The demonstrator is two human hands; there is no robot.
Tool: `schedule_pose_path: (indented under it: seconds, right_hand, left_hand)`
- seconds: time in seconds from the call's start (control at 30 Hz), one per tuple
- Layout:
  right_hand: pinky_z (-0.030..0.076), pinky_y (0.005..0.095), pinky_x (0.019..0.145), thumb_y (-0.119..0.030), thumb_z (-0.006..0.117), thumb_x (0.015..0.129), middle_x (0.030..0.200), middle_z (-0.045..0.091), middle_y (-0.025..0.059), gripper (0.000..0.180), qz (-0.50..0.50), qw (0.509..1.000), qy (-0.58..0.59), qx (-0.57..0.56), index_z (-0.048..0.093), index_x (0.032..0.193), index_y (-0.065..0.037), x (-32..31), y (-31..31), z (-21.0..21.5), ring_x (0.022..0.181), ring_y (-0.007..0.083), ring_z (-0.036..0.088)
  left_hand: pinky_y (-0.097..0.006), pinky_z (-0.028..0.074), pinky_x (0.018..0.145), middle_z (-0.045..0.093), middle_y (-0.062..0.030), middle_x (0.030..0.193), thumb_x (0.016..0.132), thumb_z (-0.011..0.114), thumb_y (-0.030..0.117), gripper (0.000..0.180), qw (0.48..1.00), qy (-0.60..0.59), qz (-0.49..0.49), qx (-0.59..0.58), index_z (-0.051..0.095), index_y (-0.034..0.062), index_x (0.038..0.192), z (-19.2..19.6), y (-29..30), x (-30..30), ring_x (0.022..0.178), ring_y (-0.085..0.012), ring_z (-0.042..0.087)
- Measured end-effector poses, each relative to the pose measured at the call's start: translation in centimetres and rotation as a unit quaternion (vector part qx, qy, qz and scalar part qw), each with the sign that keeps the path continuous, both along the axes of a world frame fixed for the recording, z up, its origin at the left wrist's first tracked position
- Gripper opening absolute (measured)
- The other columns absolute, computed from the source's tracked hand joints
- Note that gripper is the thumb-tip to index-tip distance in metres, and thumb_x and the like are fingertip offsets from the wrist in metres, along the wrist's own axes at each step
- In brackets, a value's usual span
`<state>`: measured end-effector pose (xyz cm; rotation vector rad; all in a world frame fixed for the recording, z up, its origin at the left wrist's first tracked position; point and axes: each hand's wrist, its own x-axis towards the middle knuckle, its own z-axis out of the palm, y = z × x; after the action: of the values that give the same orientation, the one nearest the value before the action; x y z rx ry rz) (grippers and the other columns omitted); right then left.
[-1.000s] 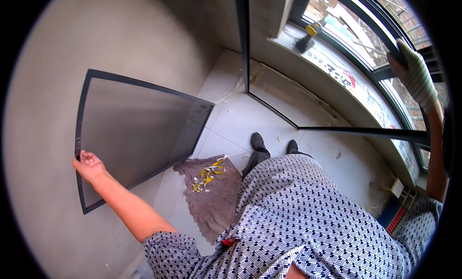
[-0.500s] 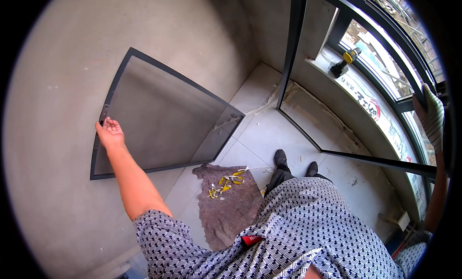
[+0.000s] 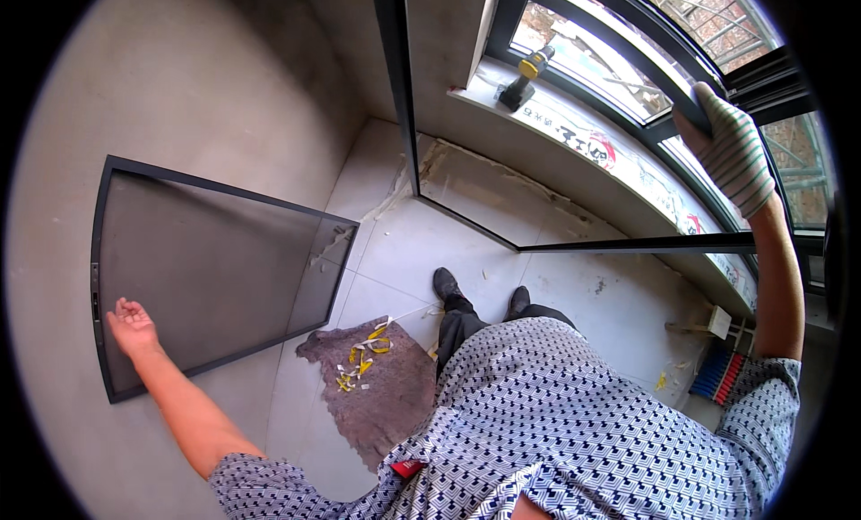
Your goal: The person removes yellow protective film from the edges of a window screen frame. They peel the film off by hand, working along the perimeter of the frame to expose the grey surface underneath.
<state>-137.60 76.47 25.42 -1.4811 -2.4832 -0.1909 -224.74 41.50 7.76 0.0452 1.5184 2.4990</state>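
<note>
A dark-framed window screen (image 3: pixel 215 260) leans against the wall on my left. Bare, with its fingers loosely curled and apart, my left hand (image 3: pixel 134 327) is in front of the screen's left edge, near a small fitting on the frame. Nothing shows in that palm. On the right, my right hand (image 3: pixel 737 154) wears a white striped glove and is wrapped round the upper right edge of a second, larger dark-framed panel (image 3: pixel 628 244). This panel stands tilted in front of the window, and the sill shows through it. The glove hides part of its frame.
A yellow-and-black cordless drill (image 3: pixel 526 78) stands on the windowsill (image 3: pixel 619 157), which has printed sheeting over it. A ragged brown cloth (image 3: pixel 386 403) with yellow-and-white strips lies on the tiled floor by my feet. A red-and-blue bristled brush (image 3: pixel 715 374) is at the lower right.
My left hand has come away from the frame edge of the leaning screen. The view has swung right, bringing my gloved right hand, its arm and the brush further into sight.
</note>
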Motion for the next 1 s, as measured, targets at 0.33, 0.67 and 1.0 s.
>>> schedule_pose_path:
  seconds: [0.33,0.67,1.0]
  right_hand:
    - [0.059,0.0346,0.062,-0.026,0.07,0.099,0.077,0.068,0.0149,0.024,0.036,0.998,-0.051,0.03,0.064,0.108,-0.004,-3.8,-0.9,0.9,0.069,0.0236,0.072]
    - [0.05,0.0354,0.058,-0.008,0.073,0.092,0.072,0.063,0.0124,0.014,-0.003,0.998,-0.037,0.043,0.063,0.101,-0.005,-2.0,-8.4,4.4,0.059,0.0239,0.064]
    - [0.048,0.0341,0.059,-0.004,0.066,0.09,0.072,0.058,0.006,0.009,-0.087,0.993,0.042,0.07,0.06,0.096,-0.007,10.9,-16.1,4.0,0.061,0.0209,0.059]
  left_hand:
    - [-0.03,0.057,0.067,0.071,-0.0086,0.086,0.1,0.066,0.023,0.019,0.932,-0.257,-0.253,0.046,0.066,0.0061,0.092,-21.4,12.4,33.3,0.073,-0.0162,0.065]
    - [-0.045,0.057,0.094,0.065,-0.019,0.121,0.104,0.044,0.064,0.078,0.815,-0.416,-0.404,-0.005,0.045,-0.0066,0.136,-19.3,25.5,48.6,0.104,-0.0277,0.066]
    - [-0.044,0.064,0.08,0.076,-0.0136,0.096,0.109,0.036,0.055,0.067,0.748,-0.549,-0.307,0.213,0.069,-0.0023,0.101,-16.5,34.5,46.3,0.085,-0.0301,0.074]
